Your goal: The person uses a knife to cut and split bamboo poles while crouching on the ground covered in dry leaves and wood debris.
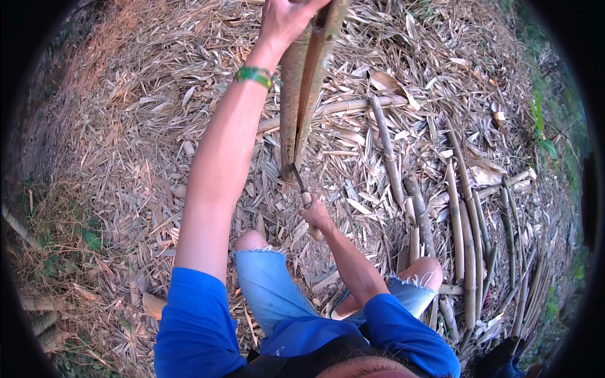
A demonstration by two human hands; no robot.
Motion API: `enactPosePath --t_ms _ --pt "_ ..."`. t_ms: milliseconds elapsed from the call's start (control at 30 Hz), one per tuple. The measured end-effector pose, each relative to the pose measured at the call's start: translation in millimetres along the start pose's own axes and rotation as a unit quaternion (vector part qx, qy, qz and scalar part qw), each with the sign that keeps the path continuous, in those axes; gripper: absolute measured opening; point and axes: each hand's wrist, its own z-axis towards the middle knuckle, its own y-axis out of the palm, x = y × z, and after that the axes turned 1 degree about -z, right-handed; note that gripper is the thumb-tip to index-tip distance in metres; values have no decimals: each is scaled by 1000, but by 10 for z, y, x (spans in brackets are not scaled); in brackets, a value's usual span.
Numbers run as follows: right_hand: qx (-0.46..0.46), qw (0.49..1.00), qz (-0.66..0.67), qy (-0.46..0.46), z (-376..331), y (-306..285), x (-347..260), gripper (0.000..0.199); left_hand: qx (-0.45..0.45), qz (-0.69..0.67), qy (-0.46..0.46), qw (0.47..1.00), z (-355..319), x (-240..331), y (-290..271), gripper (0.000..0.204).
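Note:
My left hand (pixel 285 19) is raised far forward and grips the top of an upright bamboo stalk (pixel 296 107) that is split lengthwise into two halves. A green band (pixel 254 75) circles that wrist. My right hand (pixel 315 217) is lower, near my knee, closed around the handle of a knife (pixel 300 183). The dark blade points up into the split at the stalk's lower part. The stalk's foot rests among dry leaves just ahead of my knees.
Dry bamboo leaves (pixel 138 126) cover the ground all around. Several cut bamboo strips and poles (pixel 469 239) lie side by side at the right, with longer poles (pixel 384 145) across the middle. Green plants (pixel 542 126) edge the far right.

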Motion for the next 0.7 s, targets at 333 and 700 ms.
enactPosePath --t_ms 333,700 --pt "-16 999 4 37 -3 342 -91 45 107 -21 29 994 51 -14 -566 44" --pt "-148 969 173 96 331 -375 583 20 -10 -278 -53 959 -154 -202 -1602 26"
